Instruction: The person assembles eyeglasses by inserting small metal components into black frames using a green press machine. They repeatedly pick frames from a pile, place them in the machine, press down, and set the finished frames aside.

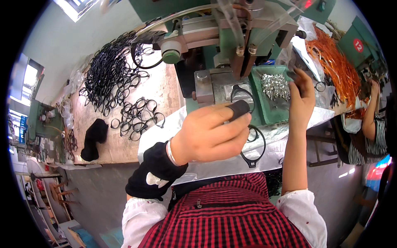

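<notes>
My left hand (211, 134), with a black cover on one finger, is closed on a black ring-shaped band. One black loop (242, 93) of it shows beyond the fingers, beside the metal machine block. Larger black rings (253, 155) show below the same hand; whether they belong to that piece I cannot tell. My right hand (303, 93) is at the right rim of a green tray (258, 111), its fingers bent and the thumb apart from them. Small silver metal pieces (273, 87) lie heaped in the tray. Nothing clear shows between the right fingertips, though a dark patch is there.
A green-and-metal press machine (202, 31) stands ahead, its dark tool (242, 66) just above the work spot. Black ring bands (111, 78) are heaped on the left table, near a black cloth (95, 138). Orange strips (335, 62) and another person's arm (369, 111) are at right.
</notes>
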A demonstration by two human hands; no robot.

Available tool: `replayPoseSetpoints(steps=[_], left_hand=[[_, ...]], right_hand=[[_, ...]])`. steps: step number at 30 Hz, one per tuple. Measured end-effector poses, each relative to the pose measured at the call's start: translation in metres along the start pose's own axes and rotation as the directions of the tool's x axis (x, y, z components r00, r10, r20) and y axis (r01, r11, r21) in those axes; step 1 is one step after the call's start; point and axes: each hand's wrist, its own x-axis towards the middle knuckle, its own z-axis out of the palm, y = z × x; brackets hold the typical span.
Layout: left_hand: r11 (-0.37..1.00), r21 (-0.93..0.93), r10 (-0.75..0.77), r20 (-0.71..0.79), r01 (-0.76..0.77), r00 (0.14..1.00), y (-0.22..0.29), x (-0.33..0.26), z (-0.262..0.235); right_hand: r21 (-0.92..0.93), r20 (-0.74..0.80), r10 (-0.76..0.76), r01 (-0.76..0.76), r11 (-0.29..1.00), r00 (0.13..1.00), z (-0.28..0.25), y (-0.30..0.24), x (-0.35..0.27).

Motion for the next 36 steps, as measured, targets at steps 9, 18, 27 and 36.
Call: replayPoseSetpoints(steps=[9, 18, 27, 36], left_hand=[[1.0, 0.028, -0.003, -0.116, 0.007, 0.993, 0.003, -0.015, 0.016], [0.694, 0.37, -0.521, -0.332, 0.617, 0.786, 0.074, -0.095, -0.055], [0.725, 0.606, -0.62, 0.369, 0.327, 0.692, -0.023, -0.12, -0.142], [0.509, 0.324, -0.825, -0.083, 0.797, 0.56, -0.071, -0.187, -0.06]], right_hand=[[-0.626, 0.304, -0.201, 0.354, 0.695, 0.931, -0.019, 0.039, -0.037], [-0.735, 0.28, -0.168, 0.324, 0.595, 0.945, -0.023, 0.048, -0.049], [-0.275, 0.119, 0.058, -0.024, 0.961, 0.991, -0.022, 0.065, -0.028], [-0.278, -0.114, 0.03, -0.061, 0.959, 0.993, -0.073, 0.064, -0.056]])
